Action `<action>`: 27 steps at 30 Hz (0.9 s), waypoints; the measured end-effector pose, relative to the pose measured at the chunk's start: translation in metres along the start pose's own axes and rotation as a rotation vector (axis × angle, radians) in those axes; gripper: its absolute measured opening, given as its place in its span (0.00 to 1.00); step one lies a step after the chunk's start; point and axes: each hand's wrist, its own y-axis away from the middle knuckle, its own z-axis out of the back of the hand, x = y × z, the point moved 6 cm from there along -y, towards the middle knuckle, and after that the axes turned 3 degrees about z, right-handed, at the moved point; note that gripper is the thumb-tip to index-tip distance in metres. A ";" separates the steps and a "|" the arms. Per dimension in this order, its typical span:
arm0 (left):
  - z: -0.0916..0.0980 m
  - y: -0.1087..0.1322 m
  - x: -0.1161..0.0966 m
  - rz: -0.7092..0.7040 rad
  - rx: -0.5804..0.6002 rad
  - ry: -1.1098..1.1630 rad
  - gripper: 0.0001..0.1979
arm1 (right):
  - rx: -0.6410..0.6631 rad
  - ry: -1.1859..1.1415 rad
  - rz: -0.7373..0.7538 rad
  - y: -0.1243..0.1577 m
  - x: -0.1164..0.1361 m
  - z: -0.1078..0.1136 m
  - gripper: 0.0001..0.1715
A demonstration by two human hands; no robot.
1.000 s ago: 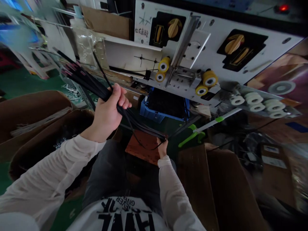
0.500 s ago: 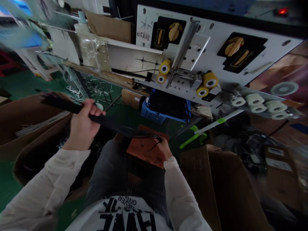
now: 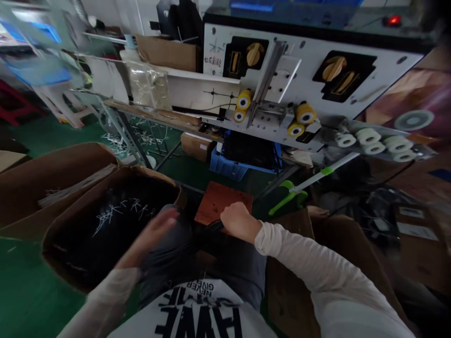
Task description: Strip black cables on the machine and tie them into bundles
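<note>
My right hand (image 3: 238, 220) is closed in a fist over my lap, gripping the end of a dark bundle of black cords (image 3: 210, 228) that pokes out to its left. It hovers in front of a small reddish-brown board (image 3: 217, 199). My left hand (image 3: 152, 234) is smeared by motion, with its fingers stretched out and nothing in them. It hangs at the right rim of an open cardboard box (image 3: 66, 220) that holds black cords with white ties (image 3: 118, 210).
A white machine panel (image 3: 303, 70) with yellow rollers (image 3: 305, 113) and white rollers (image 3: 368, 139) stands ahead. Below it are a blue crate (image 3: 225, 166) and a green-handled tool (image 3: 292, 190). More cardboard boxes (image 3: 338, 263) flank my knees on a green floor.
My left hand has let go of the long black cord bundle and dropped from high on the left to the box's rim. My right hand has pulled back toward my lap.
</note>
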 end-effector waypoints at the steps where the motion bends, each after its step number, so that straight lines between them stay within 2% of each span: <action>1: -0.049 -0.001 -0.006 0.001 0.243 -0.021 0.25 | 0.023 0.014 -0.006 -0.005 0.005 0.004 0.13; 2: -0.095 0.002 -0.015 -0.063 0.462 -0.042 0.28 | 0.047 0.024 -0.006 -0.009 0.010 0.007 0.11; 3: -0.133 0.006 -0.025 -0.154 0.619 -0.062 0.31 | 0.076 0.031 -0.015 -0.012 0.014 0.009 0.10; 4: -0.162 0.009 -0.034 -0.229 0.694 -0.073 0.32 | 0.105 0.036 -0.030 -0.014 0.018 0.010 0.08; 5: -0.184 0.011 -0.040 -0.273 0.712 -0.083 0.29 | 0.123 0.037 -0.047 -0.016 0.021 0.012 0.08; 7: -0.207 0.009 -0.045 -0.270 0.640 -0.096 0.20 | 0.111 0.025 -0.082 -0.015 0.021 0.018 0.07; 9: -0.213 0.007 -0.045 -0.230 0.576 -0.104 0.09 | 0.028 0.014 -0.099 -0.009 0.012 0.027 0.07; 11: -0.213 0.007 -0.043 -0.166 0.612 -0.066 0.05 | -0.142 -0.018 -0.054 0.000 -0.004 0.041 0.09; 13: -0.208 0.008 -0.039 -0.017 0.715 0.091 0.08 | -0.354 -0.131 0.049 0.012 -0.022 0.053 0.23; 15: -0.203 0.012 -0.038 0.156 0.832 0.321 0.11 | -0.540 -0.381 0.144 0.021 -0.039 0.056 0.36; 16: -0.200 0.014 -0.039 0.215 0.874 0.421 0.11 | -0.611 -0.531 0.172 0.022 -0.045 0.053 0.39; 18: -0.193 0.015 -0.041 0.264 0.919 0.527 0.10 | -0.721 -0.770 0.195 0.019 -0.047 0.041 0.39; 20: -0.189 0.017 -0.042 0.311 0.956 0.575 0.10 | -0.793 -0.880 0.206 0.011 -0.039 0.028 0.38; 23: -0.187 0.020 -0.042 0.350 0.983 0.594 0.10 | -0.891 -0.922 0.210 0.001 -0.023 0.018 0.34; 27: -0.187 0.021 -0.039 0.357 0.933 0.572 0.15 | -0.957 -0.949 0.220 -0.005 -0.017 0.015 0.26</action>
